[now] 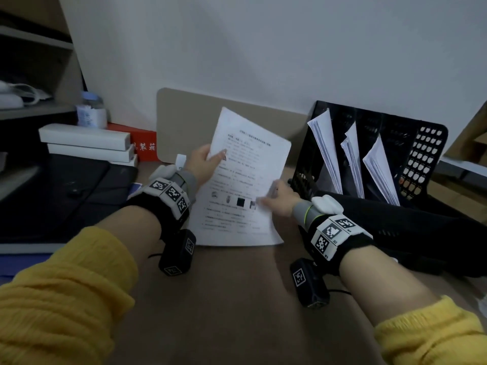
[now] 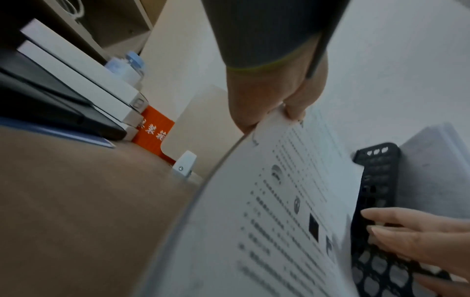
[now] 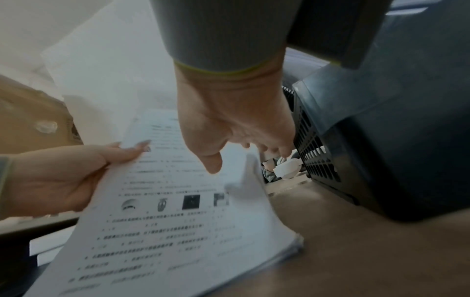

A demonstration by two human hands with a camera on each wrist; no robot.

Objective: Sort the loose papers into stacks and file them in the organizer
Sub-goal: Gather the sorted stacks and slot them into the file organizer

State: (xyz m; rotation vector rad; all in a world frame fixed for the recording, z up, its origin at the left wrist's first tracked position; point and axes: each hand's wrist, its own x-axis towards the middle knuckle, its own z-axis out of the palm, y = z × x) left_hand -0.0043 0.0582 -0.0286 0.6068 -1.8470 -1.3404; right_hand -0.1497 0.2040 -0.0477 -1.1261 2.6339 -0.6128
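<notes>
A stack of printed papers (image 1: 245, 180) is tilted up above the brown desk. My left hand (image 1: 210, 159) grips its left edge, thumb on the top page; the same grip shows in the left wrist view (image 2: 274, 118) and the right wrist view (image 3: 122, 154). My right hand (image 1: 271, 198) is at the stack's right edge with fingers extended, thumb hovering over the page (image 3: 236, 158); a sheet edge beside it is blurred. The black mesh organizer (image 1: 427, 143) stands at the right, and three slots hold upright paper stacks (image 1: 326, 154).
White boxes (image 1: 84, 138), a red box (image 1: 145, 146) and a bottle (image 1: 91, 111) sit at the back left. A dark flat device (image 1: 52, 196) lies at the left, a black bag (image 1: 408, 227) in front of the organizer. A beige board (image 1: 184, 122) leans on the wall.
</notes>
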